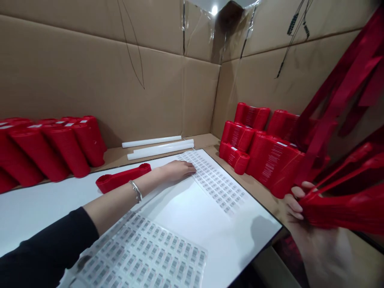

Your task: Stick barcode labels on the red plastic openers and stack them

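Observation:
My left hand (177, 170) reaches across the white table (192, 208) and rests, fingers stretched, on a sheet of small barcode labels (219, 182). A silver bracelet sits on that wrist. My right hand (295, 202) is at the right edge, fingers wrapped round a stack of flat red plastic pieces (345, 208) held close to the camera. One loose red plastic piece (123, 178) lies on the table just left of my left forearm. A second label sheet (144, 256) lies near the front edge.
Stacks of red plastic pieces lie at the left (51, 148) and the right back corner (258, 148). Two white tubes (159, 147) lie at the back. Cardboard walls (120, 80) enclose the table on three sides.

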Demonstrator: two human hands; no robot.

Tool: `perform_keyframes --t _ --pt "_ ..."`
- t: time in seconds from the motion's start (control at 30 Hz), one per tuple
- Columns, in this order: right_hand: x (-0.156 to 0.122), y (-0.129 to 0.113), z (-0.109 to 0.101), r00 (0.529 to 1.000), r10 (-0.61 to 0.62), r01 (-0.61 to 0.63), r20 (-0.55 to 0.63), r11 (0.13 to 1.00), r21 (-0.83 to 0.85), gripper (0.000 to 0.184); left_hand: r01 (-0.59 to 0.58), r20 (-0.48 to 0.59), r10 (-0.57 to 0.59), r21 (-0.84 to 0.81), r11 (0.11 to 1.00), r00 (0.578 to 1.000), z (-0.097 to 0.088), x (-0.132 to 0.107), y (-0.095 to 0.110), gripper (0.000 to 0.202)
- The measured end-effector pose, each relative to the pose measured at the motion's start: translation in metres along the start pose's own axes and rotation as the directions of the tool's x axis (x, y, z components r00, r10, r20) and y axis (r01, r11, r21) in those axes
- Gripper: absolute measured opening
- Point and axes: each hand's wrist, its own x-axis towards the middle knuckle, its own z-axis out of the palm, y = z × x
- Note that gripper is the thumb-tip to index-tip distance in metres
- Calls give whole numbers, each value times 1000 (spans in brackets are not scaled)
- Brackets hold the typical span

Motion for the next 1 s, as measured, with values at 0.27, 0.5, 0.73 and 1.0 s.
perform_keyframes --t 0.27,0.5,0.73,1.0 --pt "6 -2 31 996 35 -37 82 999 23 16 37 55 -35 -33 999 998 -31 -37 23 31" --pt "12 6 67 962 30 12 272 989 -150 18 186 329 -60 -367 911 943 -62 -144 97 62" --pt "17 19 125 814 190 -26 548 956 -293 21 393 349 -308 -204 897 885 -50 -196 101 53" --pt "33 51 135 308 484 80 819 845 -529 19 403 96 -391 -245 882 915 -28 -166 112 35"
